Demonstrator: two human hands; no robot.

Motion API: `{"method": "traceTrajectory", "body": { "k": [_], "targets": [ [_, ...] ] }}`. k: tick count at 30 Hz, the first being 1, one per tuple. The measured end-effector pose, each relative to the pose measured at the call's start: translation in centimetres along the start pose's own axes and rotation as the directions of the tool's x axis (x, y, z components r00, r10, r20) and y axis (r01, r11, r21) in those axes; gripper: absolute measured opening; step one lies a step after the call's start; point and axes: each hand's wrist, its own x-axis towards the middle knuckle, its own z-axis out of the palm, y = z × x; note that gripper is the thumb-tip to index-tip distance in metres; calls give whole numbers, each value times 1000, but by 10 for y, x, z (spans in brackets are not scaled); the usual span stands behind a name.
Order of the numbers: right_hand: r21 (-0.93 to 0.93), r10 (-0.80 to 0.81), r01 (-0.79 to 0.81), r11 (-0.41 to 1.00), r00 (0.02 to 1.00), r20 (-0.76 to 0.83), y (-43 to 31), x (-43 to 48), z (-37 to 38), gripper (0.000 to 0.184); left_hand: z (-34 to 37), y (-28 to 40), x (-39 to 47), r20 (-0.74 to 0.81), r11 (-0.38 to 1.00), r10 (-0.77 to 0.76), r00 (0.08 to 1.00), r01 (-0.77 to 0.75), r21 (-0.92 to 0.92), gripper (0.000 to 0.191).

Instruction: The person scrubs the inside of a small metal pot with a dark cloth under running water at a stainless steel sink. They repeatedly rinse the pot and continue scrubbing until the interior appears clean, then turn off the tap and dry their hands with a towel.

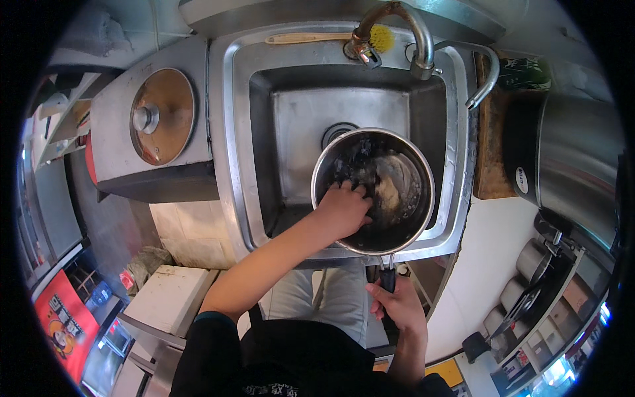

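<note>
A round metal saucepan [425, 218] with a dark inside is over the front right part of the steel sink [297, 124]. My right hand [397, 300] grips its black handle [387, 280] at the sink's front edge. My left hand [346, 206] reaches into the pan, its fingers bent down. The fingertips are partly hidden, and whether they hold anything is unclear. Inside the pan, a shiny patch with small bubbles [409, 203] looks wet. Behind the pan's rim the sink drain [338, 133] shows in part.
A curved metal faucet [424, 44] and a thinner bent spout [488, 84] rise behind the sink. A wooden-handled brush [307, 37] with yellow bristles lies on the back ledge. To the left is a glass lid [168, 114]; at right, a large metal container [575, 144] on a wooden board [486, 173].
</note>
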Motion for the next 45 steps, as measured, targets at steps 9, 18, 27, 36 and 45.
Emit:
{"method": "traceTrajectory", "body": {
  "k": [9, 18, 27, 36, 45],
  "targets": [
    [-6, -20, 20, 1000, 998, -65, -4, -10, 3, 20, -27, 14, 10, 249, 966, 85, 965, -18, -260, 22],
    [2, -45, 45, 999, 995, -86, -6, -10, 1, 18, -34, 17, 13, -288, 955, -69, 955, -20, -296, 33],
    [-4, -22, 21, 1000, 994, -108, -3, -16, -5, 20, -31, 11, 19, -426, 764, -273, 863, -75, -641, 18],
    [-24, -27, 26, 999, 996, -84, 1, -18, -13, 21, -32, 2, 25, -426, 772, -69, 902, -223, -596, 23],
    [-8, -60, 59, 998, 994, -93, 1, -21, -20, 21, -38, 3, 30, 13, 62, -119, 993, 20, -998, 19]
  ]
}}
